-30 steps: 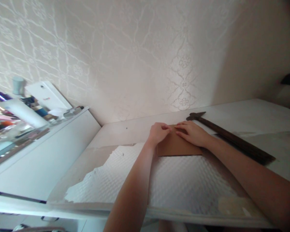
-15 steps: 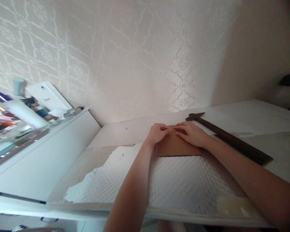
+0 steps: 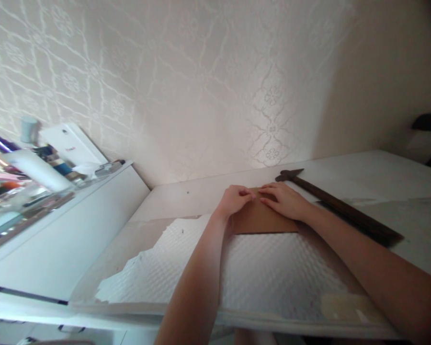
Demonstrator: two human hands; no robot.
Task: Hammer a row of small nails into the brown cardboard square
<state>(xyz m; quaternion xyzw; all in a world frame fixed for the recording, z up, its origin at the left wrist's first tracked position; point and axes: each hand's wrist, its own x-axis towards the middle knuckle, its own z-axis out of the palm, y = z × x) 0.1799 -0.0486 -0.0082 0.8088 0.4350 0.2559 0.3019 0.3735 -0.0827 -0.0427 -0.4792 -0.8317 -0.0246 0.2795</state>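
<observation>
Head view of two bare hands at work on a piece of brown cardboard [image 3: 264, 221], which lies on a white quilted sheet [image 3: 273, 273] spread over the desk [image 3: 165, 199]. The left hand [image 3: 236, 200] has its thumb and forefinger drawn together near the cardboard's far edge; whether anything small is caught between the tips cannot be told. The right hand [image 3: 286, 199] is loosely spread, thumb apart from the fingers, its fingertips resting on the cardboard just beside the left hand's.

Compared with the pictures of the preceding second, very little differs. Both hands keep nearly the same posture and place on the cardboard, and the slight displacement of the whole scene suggests movement of the head rather than of the objects. A faint glint at the left fingertips half a second ago is no longer distinct. The work therefore appears to be in a phase of steady holding and fine positioning, with no visible progress over this interval.

To the right, the hammer [image 3: 345, 210] lies untouched, its head toward the wall [image 3: 201, 96] and its handle near the right forearm.
</observation>
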